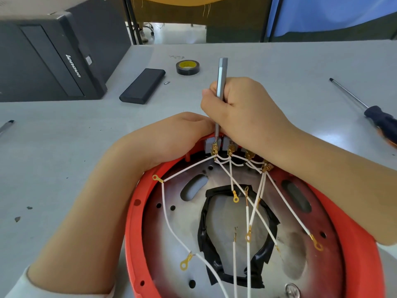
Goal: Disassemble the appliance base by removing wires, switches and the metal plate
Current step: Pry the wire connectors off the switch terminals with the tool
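Observation:
A round red appliance base [137, 214] lies open side up in front of me, with a metal plate [178, 233] inside it. Several white wires [249, 214] with gold ring terminals fan out from grey switches [209, 145] at the far rim. My right hand [242, 112] grips a slim silver screwdriver [221, 76] upright, its tip down at the leftmost switch's terminal. My left hand [171, 136] lies curled over the far rim of the base beside the switches; its fingertips are hidden. Black tape [206, 239] rings the plate's central opening.
On the grey table lie a black power bank [142, 86], a roll of black tape [187, 67], a large screwdriver [369, 109] with a dark handle at the right, and a tool tip [6, 125] at the left edge. A black computer case [49, 59] stands at the back left.

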